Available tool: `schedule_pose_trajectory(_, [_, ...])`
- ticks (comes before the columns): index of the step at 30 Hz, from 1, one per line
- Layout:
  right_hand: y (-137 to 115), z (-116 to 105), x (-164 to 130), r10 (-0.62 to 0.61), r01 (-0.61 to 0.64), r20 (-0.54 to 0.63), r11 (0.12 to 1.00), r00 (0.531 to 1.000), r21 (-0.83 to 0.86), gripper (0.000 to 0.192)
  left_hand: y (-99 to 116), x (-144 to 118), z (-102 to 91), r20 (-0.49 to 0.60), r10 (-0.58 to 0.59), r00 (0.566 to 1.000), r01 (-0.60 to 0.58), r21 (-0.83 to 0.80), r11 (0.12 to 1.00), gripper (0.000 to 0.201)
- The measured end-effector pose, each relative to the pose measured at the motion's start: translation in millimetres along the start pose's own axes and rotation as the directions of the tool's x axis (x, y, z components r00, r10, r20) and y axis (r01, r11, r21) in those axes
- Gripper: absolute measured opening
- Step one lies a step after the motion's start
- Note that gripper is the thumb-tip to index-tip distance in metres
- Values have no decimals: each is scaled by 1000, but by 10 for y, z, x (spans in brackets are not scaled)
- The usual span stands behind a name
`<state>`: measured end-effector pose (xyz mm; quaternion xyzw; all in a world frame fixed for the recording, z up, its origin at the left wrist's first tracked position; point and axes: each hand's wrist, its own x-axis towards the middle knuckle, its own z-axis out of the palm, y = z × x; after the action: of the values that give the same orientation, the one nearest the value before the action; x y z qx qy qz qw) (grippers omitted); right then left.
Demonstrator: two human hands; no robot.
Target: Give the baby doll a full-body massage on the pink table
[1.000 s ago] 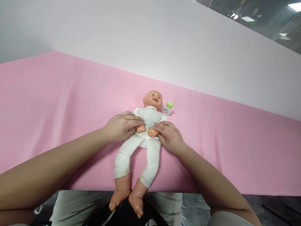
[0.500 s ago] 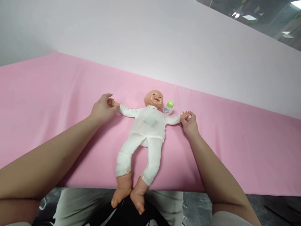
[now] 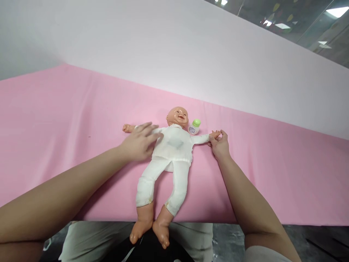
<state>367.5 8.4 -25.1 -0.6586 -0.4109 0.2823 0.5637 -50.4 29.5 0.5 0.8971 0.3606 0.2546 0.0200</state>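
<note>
Currently, status by item:

Doll [image 3: 174,145]: lies face up on the pink tabletop [image 3: 68,120], head at 12 o'clock, feet at 6 o'clock hanging past the near edge. Both arms are stretched out sideways, toward 9 and 3 o'clock. It wears a white suit.

Left hand [image 3: 139,143]: fingers spread and flat, lying over the doll's arm and shoulder on the 9 o'clock side. The doll's small hand shows bare beyond the fingertips. Nothing is gripped.

Right hand [image 3: 219,145]: thumb and fingers pinched on the doll's small hand at the 3 o'clock end of the outstretched arm.

Bottle [image 3: 194,127]: small, white, green cap, on the tabletop just beside the doll's head, at 3 o'clock of it. It lies between the head and the right hand. Whether it touches the doll's shoulder cannot be told.

Wall [image 3: 191,54]: plain, pale, rising behind the tabletop at 12 o'clock.

Lap [image 3: 89,240]: light trousers visible below the near edge, at 6 o'clock.
</note>
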Motion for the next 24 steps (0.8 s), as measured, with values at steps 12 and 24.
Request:
schedule_pose_trajectory(12, [-67, 76, -9, -142, 149, -77, 985, 987, 90, 63, 605, -93, 15, -100, 589, 802, -597, -181, 782, 72])
schedule_pose_trajectory(24, [-295, 485, -589, -643, 793, 463, 496, 610, -355, 46, 487, -22, 113, -207, 120, 971, -178, -291, 940, 45])
